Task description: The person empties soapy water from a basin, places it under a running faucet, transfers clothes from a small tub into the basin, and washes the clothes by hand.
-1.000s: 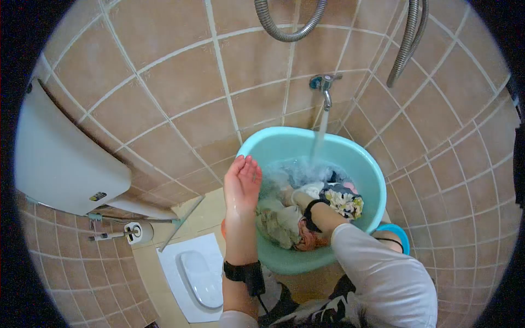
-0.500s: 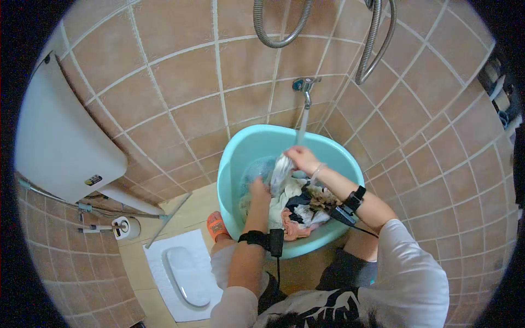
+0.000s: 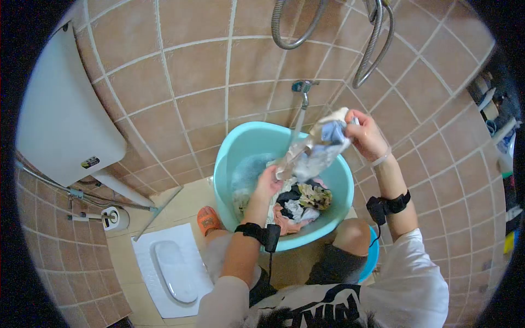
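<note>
A wet white garment with blue patches (image 3: pixel 322 147) is stretched at a slant above the turquoise tub (image 3: pixel 229 145). My right hand (image 3: pixel 367 135) grips its upper end, beyond the tub's right rim. Lower down, my left hand (image 3: pixel 268 183) is closed on the garment's other end, over the water. Beneath them, a pile of wet clothes (image 3: pixel 292 210), in peach, black, white and a floral print, lies in the tub. Water runs from the tap (image 3: pixel 304 93) behind the garment.
A squat toilet (image 3: pixel 174 270) is in the floor at left, near a toilet roll (image 3: pixel 116 218). A white water heater (image 3: pixel 68 115) hangs on the left wall. Metal hoses (image 3: pixel 372 54) hang above. Part of a blue basin (image 3: pixel 372 259) shows beside my right knee.
My right hand has risen up and to the right, lifting the garment out of the tub and spreading it. My left hand has come up out of the water and moved slightly right.
</note>
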`<action>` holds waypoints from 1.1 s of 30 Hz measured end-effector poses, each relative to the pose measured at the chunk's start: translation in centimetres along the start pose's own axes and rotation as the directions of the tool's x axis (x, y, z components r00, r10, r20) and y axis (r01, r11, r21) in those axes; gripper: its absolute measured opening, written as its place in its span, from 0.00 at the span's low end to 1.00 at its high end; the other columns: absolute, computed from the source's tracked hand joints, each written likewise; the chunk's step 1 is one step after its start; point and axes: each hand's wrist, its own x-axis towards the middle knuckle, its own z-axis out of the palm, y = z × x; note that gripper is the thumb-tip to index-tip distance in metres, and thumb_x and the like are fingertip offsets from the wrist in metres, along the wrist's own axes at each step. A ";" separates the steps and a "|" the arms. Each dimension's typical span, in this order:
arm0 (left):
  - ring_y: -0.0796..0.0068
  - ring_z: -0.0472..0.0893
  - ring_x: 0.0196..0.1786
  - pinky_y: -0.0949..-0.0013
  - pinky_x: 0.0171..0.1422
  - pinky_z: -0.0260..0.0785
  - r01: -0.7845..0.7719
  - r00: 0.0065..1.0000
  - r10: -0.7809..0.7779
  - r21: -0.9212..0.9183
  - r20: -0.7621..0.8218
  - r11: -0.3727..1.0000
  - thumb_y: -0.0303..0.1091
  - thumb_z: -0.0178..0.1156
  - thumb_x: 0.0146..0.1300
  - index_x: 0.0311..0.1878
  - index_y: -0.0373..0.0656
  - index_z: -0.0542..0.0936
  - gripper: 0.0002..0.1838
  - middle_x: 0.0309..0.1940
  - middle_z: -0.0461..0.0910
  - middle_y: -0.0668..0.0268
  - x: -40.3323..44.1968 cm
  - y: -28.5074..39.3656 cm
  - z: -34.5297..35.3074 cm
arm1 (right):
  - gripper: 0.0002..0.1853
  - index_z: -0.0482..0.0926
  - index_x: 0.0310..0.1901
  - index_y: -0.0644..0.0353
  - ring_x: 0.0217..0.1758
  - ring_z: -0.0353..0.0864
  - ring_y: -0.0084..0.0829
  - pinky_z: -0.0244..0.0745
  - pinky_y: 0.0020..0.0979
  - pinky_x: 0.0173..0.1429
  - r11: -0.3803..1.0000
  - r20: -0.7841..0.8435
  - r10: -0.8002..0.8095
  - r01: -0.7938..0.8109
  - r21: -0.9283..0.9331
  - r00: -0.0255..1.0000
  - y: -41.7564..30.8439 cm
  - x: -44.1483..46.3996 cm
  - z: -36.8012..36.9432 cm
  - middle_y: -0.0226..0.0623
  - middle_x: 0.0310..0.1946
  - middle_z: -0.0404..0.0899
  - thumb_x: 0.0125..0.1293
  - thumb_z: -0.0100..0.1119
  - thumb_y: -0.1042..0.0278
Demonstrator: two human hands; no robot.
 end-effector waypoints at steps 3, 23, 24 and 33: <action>0.64 0.79 0.40 0.60 0.44 0.74 0.031 0.999 -0.028 -0.088 0.033 0.996 0.42 0.49 0.62 0.44 0.43 0.74 0.14 0.38 0.78 0.61 -1.6 1.6 1.8 | 0.06 0.69 0.26 0.58 0.27 0.69 0.17 0.64 0.20 0.29 0.982 -0.043 0.069 -0.075 -0.173 0.997 3.8 -0.8 -2.5 0.26 0.22 0.70 0.46 0.54 0.77; 0.64 0.74 0.27 0.61 0.29 0.70 -0.087 0.932 0.254 0.522 -0.257 0.849 0.49 0.52 0.58 0.42 0.39 0.71 0.21 0.32 0.71 0.59 9.1 1.3 -13.8 | 0.17 0.71 0.34 0.62 0.22 0.77 0.30 0.74 0.32 0.26 0.851 -0.098 0.265 -0.280 -0.445 0.959 19.8 12.7 6.8 0.40 0.25 0.76 0.50 0.64 0.60; 0.65 0.73 0.26 0.62 0.29 0.69 -0.263 0.879 0.327 0.219 -0.348 0.940 0.50 0.51 0.58 0.41 0.40 0.71 0.21 0.31 0.71 0.60 10.9 2.3 -15.8 | 0.18 0.70 0.35 0.62 0.22 0.77 0.29 0.74 0.30 0.26 0.791 -0.077 0.218 -0.223 -0.570 0.973 22.7 14.0 8.0 0.38 0.24 0.75 0.50 0.64 0.58; 0.61 0.70 0.51 0.62 0.52 0.68 -0.386 0.813 0.580 0.701 -0.048 0.600 0.29 0.56 0.56 0.58 0.43 0.63 0.25 0.51 0.68 0.58 1.9 1.3 -11.1 | 0.24 0.70 0.54 0.57 0.51 0.74 0.40 0.68 0.44 0.54 0.580 0.716 -0.039 0.599 -0.552 0.697 59.0 19.3 17.9 0.52 0.45 0.74 0.52 0.55 0.65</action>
